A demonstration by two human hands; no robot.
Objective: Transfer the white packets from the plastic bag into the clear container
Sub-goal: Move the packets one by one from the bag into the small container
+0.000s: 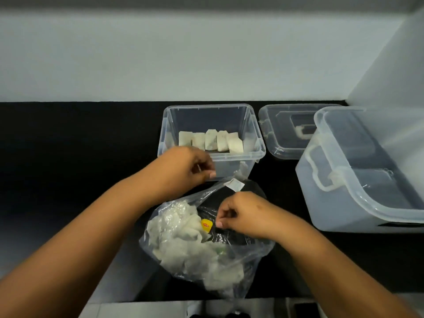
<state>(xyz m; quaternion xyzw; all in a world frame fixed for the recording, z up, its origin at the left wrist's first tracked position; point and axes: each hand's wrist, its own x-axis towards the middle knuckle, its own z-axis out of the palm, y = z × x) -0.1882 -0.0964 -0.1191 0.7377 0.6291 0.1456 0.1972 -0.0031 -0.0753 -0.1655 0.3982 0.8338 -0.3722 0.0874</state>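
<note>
A clear plastic bag lies on the black counter near me, holding several white packets and a yellow tag. One white packet sits at the bag's mouth. My left hand has its fingers curled and pinches the bag's upper edge, just in front of the clear container. My right hand pinches the bag's film beside the yellow tag. Several white packets stand in a row inside the container.
The container's loose lid lies flat to its right. A larger lidded clear box with a handle stands at the far right. A pale wall runs behind the black counter.
</note>
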